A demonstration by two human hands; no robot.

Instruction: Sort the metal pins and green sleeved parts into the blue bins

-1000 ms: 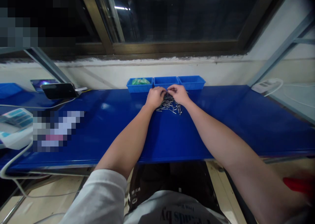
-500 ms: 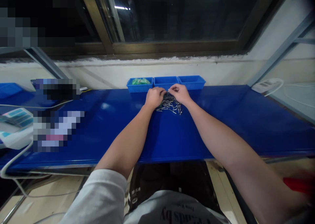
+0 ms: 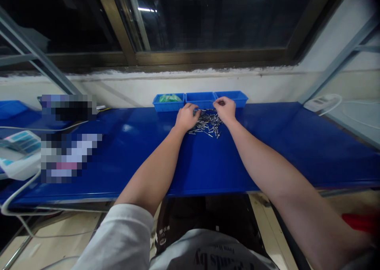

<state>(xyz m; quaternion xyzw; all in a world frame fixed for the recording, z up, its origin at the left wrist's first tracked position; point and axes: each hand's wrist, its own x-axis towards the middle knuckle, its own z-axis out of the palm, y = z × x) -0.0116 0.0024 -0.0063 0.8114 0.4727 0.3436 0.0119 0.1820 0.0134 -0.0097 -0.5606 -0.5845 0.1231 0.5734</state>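
Note:
A loose pile of thin, shiny metal pins (image 3: 209, 123) lies on the blue tabletop. At the pile's left edge is my left hand (image 3: 187, 116), its fingers curled in close to the pins. Whatever sits between its fingertips is too small to make out. My right hand (image 3: 226, 109) is at the pile's upper right, just in front of the blue bins, with thumb and forefinger pinched together. Anything in that pinch is too small to name. Behind the hands stand a middle blue bin (image 3: 200, 97) and a right blue bin (image 3: 234, 96).
A left blue bin (image 3: 157, 103) in the same row holds a green bag (image 3: 170, 98). On the left of the blue table (image 3: 133, 159) sits a white device (image 3: 22, 159) with a cable. A white power strip (image 3: 320, 103) lies at the back right, below the window.
My right hand has moved right, away from my left hand, toward the right bin. More of the pile shows between them. My left hand has hardly moved.

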